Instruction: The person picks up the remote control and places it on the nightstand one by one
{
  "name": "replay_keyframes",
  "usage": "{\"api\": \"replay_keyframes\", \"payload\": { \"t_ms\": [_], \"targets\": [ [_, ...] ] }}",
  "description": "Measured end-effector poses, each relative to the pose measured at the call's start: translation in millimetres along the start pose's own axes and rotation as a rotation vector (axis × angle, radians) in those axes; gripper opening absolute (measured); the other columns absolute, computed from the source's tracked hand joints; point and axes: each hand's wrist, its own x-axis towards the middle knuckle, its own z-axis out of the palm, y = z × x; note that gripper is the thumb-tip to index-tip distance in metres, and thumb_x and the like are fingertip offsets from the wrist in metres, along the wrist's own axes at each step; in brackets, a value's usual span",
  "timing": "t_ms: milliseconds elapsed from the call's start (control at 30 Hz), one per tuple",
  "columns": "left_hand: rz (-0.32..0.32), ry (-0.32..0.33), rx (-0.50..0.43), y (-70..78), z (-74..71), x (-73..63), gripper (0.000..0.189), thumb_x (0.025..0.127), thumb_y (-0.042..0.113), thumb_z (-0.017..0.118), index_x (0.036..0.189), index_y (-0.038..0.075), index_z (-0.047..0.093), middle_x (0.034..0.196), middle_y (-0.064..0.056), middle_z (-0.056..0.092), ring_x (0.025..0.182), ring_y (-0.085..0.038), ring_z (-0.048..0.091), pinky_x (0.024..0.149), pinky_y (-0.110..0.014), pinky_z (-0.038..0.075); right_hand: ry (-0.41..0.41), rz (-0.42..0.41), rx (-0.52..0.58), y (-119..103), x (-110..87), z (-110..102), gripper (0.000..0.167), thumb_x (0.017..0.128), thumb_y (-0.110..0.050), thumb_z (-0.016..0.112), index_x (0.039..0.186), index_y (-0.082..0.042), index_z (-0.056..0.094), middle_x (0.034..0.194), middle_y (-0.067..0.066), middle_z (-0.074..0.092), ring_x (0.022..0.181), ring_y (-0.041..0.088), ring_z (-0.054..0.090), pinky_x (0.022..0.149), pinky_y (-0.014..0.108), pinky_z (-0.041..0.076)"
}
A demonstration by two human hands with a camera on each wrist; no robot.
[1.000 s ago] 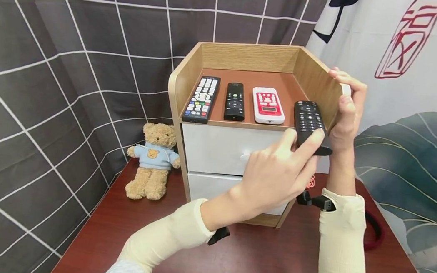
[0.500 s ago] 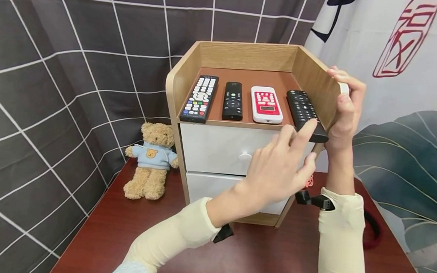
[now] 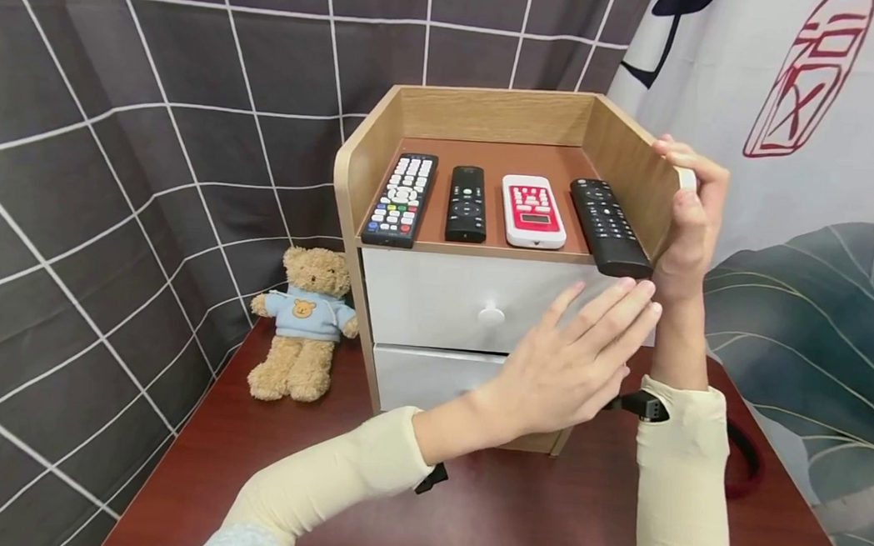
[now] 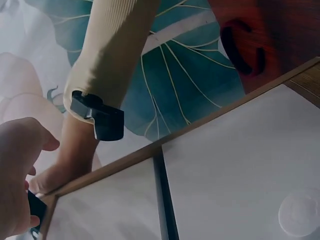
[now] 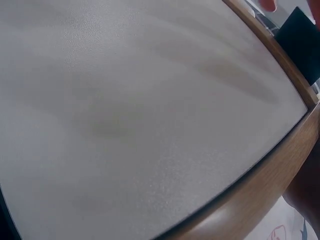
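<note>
A black remote control lies along the right side of the cabinet's top, its near end jutting past the front edge. My left hand is stretched out, straight fingertips at that end. In the left wrist view, part of the left hand shows beside the dark remote. My right hand grips the side panel of the cabinet; a small white patch shows between fingers and thumb. Further left lie a white-and-red remote, a small black remote and a long black remote with white buttons.
White drawer fronts with a round knob face me. A teddy bear in a blue top sits left of the cabinet on the red-brown table. A dark red ring-shaped thing lies at the right, partly behind the right sleeve.
The right-hand black remote has gone from my left hand's grip down onto the cabinet top. The left hand has let go and moved down to its near end. The right hand stays put.
</note>
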Motion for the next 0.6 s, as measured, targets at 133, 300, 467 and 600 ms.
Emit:
{"api": "replay_keyframes", "payload": {
  "t_ms": [133, 300, 467, 600],
  "targets": [
    [-0.039, -0.050, -0.053, -6.0, 4.9, 1.9, 0.060, 0.098, 0.036, 0.041, 0.152, 0.010, 0.040, 0.160, -0.010, 0.035, 0.151, -0.025, 0.027, 0.121, -0.050, 0.023, 0.001, -0.003, -0.013, 3.7, -1.7, -4.5, 0.030, 0.088, -0.018, 0.046, 0.110, -0.003, 0.060, 0.120, 0.011, 0.063, 0.132, 0.035, 0.043, 0.118, 0.035, 0.027],
    [-0.048, -0.113, -0.081, -9.8, 10.4, 3.1, 0.059, 0.099, 0.038, 0.040, 0.152, 0.014, 0.040, 0.162, -0.010, 0.032, 0.153, -0.026, 0.024, 0.123, -0.048, 0.017, -0.002, 0.002, -0.013, 5.2, -1.5, -6.4, 0.031, 0.088, -0.020, 0.047, 0.111, -0.003, 0.060, 0.121, 0.012, 0.063, 0.133, 0.035, 0.042, 0.117, 0.035, 0.026],
    [-0.028, -0.101, -0.128, -8.9, 7.8, -3.4, 0.054, 0.099, 0.039, 0.039, 0.149, 0.020, 0.045, 0.159, -0.009, 0.037, 0.151, -0.028, 0.027, 0.123, -0.051, 0.017, -0.009, 0.000, -0.023, 5.9, -1.1, -5.7, 0.032, 0.088, -0.020, 0.046, 0.111, -0.003, 0.060, 0.122, 0.012, 0.062, 0.133, 0.035, 0.042, 0.117, 0.035, 0.026],
    [0.011, -0.021, -0.223, -11.1, -2.0, -20.9, 0.048, 0.095, 0.037, 0.048, 0.141, 0.023, 0.055, 0.152, -0.008, 0.045, 0.146, -0.028, 0.033, 0.120, -0.049, 0.024, -0.017, -0.001, -0.043, 6.4, -0.5, -6.1, 0.033, 0.088, -0.021, 0.046, 0.112, -0.004, 0.059, 0.124, 0.012, 0.062, 0.134, 0.035, 0.041, 0.117, 0.034, 0.026]
  ]
}}
